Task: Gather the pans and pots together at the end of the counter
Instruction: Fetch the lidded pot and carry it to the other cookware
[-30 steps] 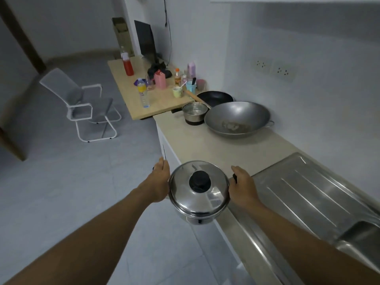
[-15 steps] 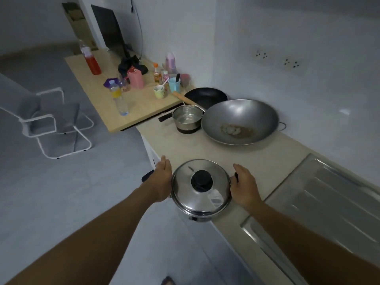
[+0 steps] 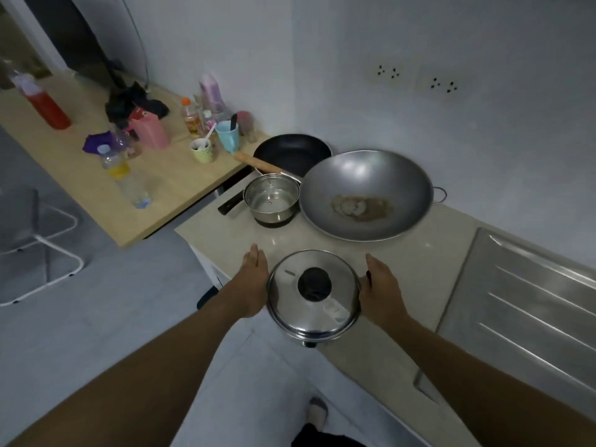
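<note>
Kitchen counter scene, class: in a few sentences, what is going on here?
A person grips a lidded pot with the left hand and right hand on its sides, over the near edge of the counter. Farther along, a wok, a saucepan and a black frying pan sit grouped at the counter's end, next to a wooden table. The pot has not joined them yet.

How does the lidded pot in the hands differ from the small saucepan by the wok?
The lidded pot has a steel lid with a black knob; the saucepan is open and looks empty. The lidded pot is held at its sides by the left hand and right hand; the saucepan stands untouched beside the wok, with one long black handle. Both are shiny steel.
</note>
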Tool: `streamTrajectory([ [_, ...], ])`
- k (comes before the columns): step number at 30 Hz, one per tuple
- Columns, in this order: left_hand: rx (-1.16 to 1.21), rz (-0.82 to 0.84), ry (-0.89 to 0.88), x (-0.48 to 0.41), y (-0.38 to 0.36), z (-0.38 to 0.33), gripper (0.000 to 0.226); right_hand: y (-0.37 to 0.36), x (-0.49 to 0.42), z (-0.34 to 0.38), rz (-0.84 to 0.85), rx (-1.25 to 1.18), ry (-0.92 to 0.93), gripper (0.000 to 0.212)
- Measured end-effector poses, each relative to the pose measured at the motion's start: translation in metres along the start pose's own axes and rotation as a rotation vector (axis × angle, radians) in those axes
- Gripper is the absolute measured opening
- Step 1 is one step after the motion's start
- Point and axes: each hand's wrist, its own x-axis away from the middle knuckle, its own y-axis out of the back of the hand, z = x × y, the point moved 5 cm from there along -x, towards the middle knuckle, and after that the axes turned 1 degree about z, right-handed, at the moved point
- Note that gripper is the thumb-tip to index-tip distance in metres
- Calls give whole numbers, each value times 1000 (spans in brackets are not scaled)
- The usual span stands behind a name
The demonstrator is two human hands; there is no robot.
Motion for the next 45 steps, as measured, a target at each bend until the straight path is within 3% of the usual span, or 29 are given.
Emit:
streamTrajectory([
  [3,-17,3,-7,-27,8,10,81,-8,-28,9,-20,-16,-3,43],
  [6,-42,0,-21,-52,19,22,79,-19,-45,20,-24,-6,14,55],
  [18,-127,39,-193,-132,42,51,83,-44,-97,39,-129,72,1,61],
  [22,-199,45,-326,-149,56,55,79,-50,-94,51,-203,68,-26,54],
  [26,-115,-15,-422,-163,71,54,62,-53,-95,59,-304,151,-26,45],
  [30,-106,-14,-491,-175,75,57,67,-59,-92,68,-386,188,-41,37],
  [33,-119,-28,-516,-183,77,57,69,-62,-89,75,-445,186,-24,28],
  [41,-234,15,-565,-197,79,57,65,-67,-87,79,-480,157,-117,28],
  [45,-110,9,-551,-197,85,55,65,-69,-88,81,-466,162,-146,31],
])
